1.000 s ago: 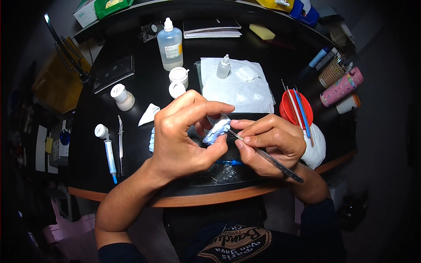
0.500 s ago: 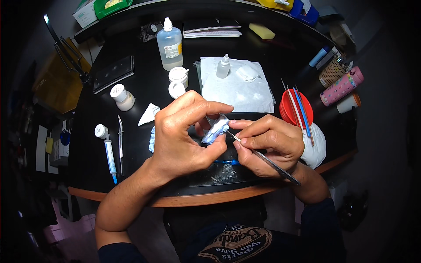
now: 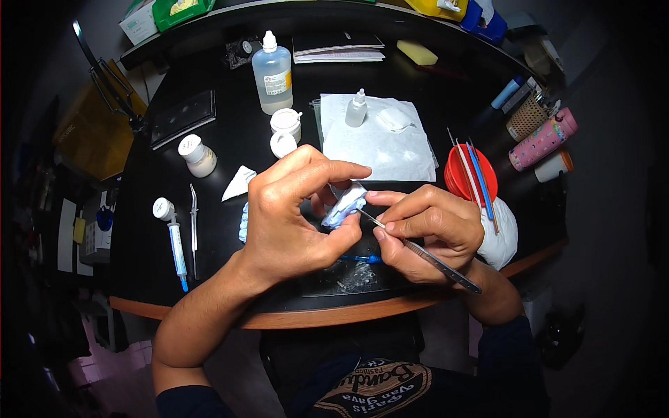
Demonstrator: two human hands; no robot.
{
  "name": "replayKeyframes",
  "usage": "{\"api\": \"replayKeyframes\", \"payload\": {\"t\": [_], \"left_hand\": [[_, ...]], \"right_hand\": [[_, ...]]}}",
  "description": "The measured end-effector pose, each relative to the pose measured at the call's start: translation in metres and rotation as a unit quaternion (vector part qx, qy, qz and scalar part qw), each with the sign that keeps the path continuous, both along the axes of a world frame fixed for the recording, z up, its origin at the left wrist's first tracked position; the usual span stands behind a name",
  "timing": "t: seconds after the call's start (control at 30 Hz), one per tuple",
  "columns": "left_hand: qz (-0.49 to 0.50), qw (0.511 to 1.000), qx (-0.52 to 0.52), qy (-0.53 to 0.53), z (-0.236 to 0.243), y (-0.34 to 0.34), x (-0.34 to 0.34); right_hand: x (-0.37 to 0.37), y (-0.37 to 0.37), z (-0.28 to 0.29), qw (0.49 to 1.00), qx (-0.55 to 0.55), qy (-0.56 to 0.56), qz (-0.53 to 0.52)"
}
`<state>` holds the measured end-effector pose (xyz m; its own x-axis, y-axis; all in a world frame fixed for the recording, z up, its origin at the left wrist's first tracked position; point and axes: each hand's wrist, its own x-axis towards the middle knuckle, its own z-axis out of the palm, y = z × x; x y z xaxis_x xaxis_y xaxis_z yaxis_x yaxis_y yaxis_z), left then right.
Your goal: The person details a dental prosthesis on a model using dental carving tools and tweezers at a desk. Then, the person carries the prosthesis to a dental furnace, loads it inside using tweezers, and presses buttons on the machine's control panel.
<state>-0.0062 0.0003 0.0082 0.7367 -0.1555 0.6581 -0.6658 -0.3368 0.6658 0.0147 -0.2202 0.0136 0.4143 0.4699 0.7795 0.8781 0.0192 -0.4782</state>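
Above the near middle of the desk, my left hand (image 3: 286, 209) is closed on a small pale-blue and white piece that looks like a dental cast (image 3: 343, 207), pinched between thumb and fingers. My right hand (image 3: 435, 226) grips a slim metal scalpel (image 3: 439, 265) like a pen. Its thin tip meets the lower right edge of the cast, and its flat handle slants down to the right. The fingertips of both hands are close together around the piece. Part of another pale-blue ridged piece (image 3: 243, 221) shows behind my left hand.
A blue-handled tool (image 3: 361, 258) and white powder lie below my hands. Left are a syringe (image 3: 176, 247), metal tweezers (image 3: 194, 226) and a jar (image 3: 198, 156). Behind stand a large bottle (image 3: 272, 76) and a dropper bottle (image 3: 356, 109) on white cloth. Right, a red bowl (image 3: 456, 177) bears tools.
Both hands keep nearly the same pose around the cast. The scalpel tip has shifted very slightly along its edge, and the whole view has moved a little.
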Motion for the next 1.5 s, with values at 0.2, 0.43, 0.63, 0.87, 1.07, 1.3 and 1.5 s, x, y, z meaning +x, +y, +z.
{"api": "replayKeyframes", "payload": {"t": [0.2,0.43,0.63,0.87,1.07,1.3,1.5], "left_hand": [[-0.006,1.0,-0.003,-0.008,0.0014,-0.0005,-0.0002],[0.001,1.0,-0.006,-0.028,0.0028,-0.0024,0.0007],[-0.003,0.999,-0.003,-0.036,0.0022,-0.0018,0.0008],[0.002,0.999,0.008,-0.035,0.0034,-0.0015,0.0009],[-0.001,0.999,0.008,-0.044,0.004,-0.0025,0.0015],[-0.004,0.999,0.01,-0.04,0.0042,-0.002,0.0022],[-0.006,0.999,0.012,-0.037,0.003,-0.0018,0.0023]], "right_hand": [[-0.0011,-0.0016,0.0017,1.0,-0.001,0.0,0.003],[-0.0003,-0.0017,0.0017,1.0,0.004,-0.003,0.004],[-0.0013,0.0007,0.0007,0.999,0.023,0.001,-0.022],[-0.0007,0.0004,-0.0008,0.999,0.018,-0.005,-0.03],[-0.0013,-0.0004,0.0031,0.999,0.03,0.004,-0.039],[-0.0004,-0.0006,0.0023,0.998,0.051,0.036,-0.032],[0.0013,-0.0015,0.0011,0.997,0.058,0.035,-0.025]]}}
